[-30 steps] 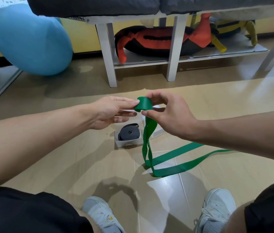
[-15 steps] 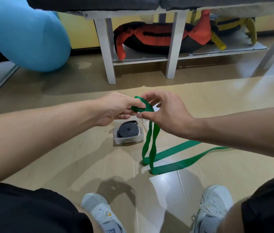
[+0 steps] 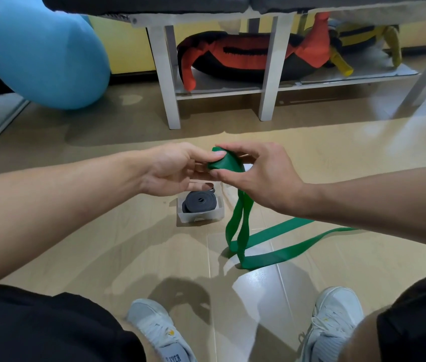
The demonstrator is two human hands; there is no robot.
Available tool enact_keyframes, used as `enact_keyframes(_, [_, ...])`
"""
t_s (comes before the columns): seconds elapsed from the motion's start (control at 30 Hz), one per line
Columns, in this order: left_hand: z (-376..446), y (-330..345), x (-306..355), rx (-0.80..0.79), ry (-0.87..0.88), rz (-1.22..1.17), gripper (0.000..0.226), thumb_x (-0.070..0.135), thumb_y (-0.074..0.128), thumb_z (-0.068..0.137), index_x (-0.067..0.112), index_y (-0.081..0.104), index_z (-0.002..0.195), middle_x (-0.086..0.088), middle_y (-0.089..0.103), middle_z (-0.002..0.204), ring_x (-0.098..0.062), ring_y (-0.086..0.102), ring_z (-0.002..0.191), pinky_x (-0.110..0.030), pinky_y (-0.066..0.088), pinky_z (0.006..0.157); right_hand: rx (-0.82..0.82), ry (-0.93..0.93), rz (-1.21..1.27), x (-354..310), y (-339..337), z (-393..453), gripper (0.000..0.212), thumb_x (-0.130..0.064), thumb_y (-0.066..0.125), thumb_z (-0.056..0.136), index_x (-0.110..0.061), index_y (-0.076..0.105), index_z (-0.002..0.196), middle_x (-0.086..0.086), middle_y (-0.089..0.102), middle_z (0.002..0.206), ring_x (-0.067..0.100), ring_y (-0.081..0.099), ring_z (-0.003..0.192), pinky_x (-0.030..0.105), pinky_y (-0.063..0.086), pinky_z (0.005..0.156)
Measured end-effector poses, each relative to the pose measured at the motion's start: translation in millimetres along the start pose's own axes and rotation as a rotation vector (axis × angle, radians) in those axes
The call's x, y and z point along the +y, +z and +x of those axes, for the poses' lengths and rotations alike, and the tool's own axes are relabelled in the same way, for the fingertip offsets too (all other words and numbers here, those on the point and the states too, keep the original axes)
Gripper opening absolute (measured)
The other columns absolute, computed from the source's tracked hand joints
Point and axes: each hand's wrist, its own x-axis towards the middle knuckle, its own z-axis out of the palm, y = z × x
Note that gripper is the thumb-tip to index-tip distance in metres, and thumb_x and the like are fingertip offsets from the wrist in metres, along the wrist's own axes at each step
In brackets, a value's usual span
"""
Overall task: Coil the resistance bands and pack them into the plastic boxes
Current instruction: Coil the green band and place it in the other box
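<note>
A green resistance band (image 3: 266,240) hangs from both my hands; its top end is rolled into a small coil (image 3: 226,163) and the rest trails in loops over the floor to the right. My left hand (image 3: 178,169) pinches the coil from the left with thumb and fingers. My right hand (image 3: 258,176) grips it from the right. Below my hands a clear plastic box (image 3: 201,216) stands on the floor with a coiled black band (image 3: 200,201) inside. A second box behind my hands is mostly hidden.
A white bench frame (image 3: 170,82) with a low shelf stands ahead, holding a red-and-black bag (image 3: 248,58) and a yellow-and-black bag (image 3: 363,35). A blue exercise ball (image 3: 42,50) sits at the left. My two grey shoes (image 3: 154,327) are at the bottom.
The coil in my hands has been turned a little further, taking up more band. The loose green loops on the floor have drawn slightly closer.
</note>
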Motion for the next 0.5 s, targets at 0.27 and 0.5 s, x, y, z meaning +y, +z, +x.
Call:
enact_keyframes(0.27, [5.5, 22.4, -9.8, 0.179, 0.060, 0.362, 0.023, 0.032, 0.079, 0.086, 0.013, 0.077, 0.099, -0.005, 0.075, 0.093, -0.019, 0.068, 0.092, -0.032, 0.057, 0.081, -0.117, -0.065, -0.206, -6.0, -5.9, 8.4, 0.043, -0.029, 0.085, 0.075, -0.020, 0.075, 0.116, -0.018, 0.065, 0.086, -0.004, 0.061, 0.078, 0.007, 0.051, 0.069])
enact_keyframes(0.5, [9.6, 39.7, -7.6, 0.436, 0.150, 0.560, 0.028, 0.024, 0.082, 0.055, 0.006, 0.080, 0.077, -0.019, 0.078, 0.087, -0.035, 0.075, 0.094, -0.055, 0.062, 0.083, -0.141, -0.039, -0.305, -4.1, -1.5, 8.3, 0.038, -0.029, 0.085, 0.073, -0.018, 0.074, 0.108, -0.016, 0.056, 0.084, 0.008, 0.060, 0.078, 0.014, 0.047, 0.061])
